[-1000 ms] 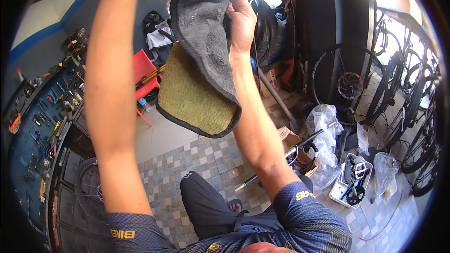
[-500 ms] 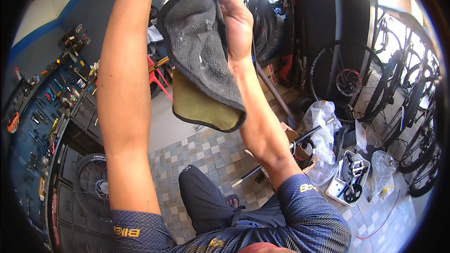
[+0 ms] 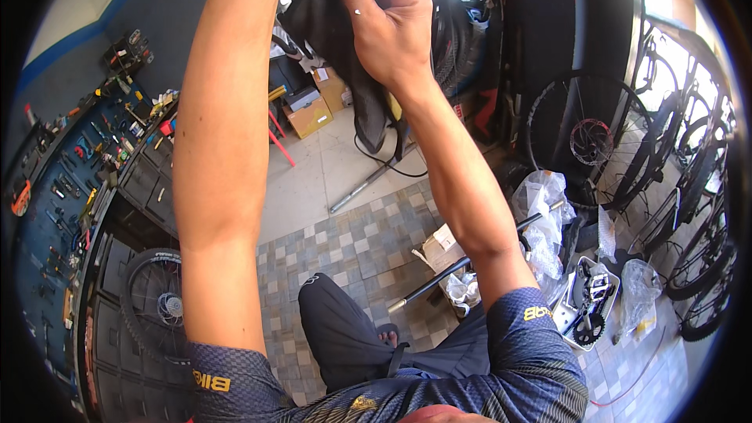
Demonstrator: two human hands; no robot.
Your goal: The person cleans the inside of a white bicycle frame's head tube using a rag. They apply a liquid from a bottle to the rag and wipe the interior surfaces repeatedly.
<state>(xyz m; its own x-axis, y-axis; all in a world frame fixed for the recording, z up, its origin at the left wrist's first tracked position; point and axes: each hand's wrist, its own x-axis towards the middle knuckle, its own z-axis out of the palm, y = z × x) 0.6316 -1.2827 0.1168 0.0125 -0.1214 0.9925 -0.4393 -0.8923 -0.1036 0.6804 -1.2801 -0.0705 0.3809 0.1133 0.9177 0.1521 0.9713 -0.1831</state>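
At the top centre of the frame our right hand is closed tight on one dark cloth, which hangs bunched below it; our left hand runs out of frame, its grip untellable. We judge we're mid-wipe overhead, needing firm pressure next. Below: one cardboard box, two metal bars
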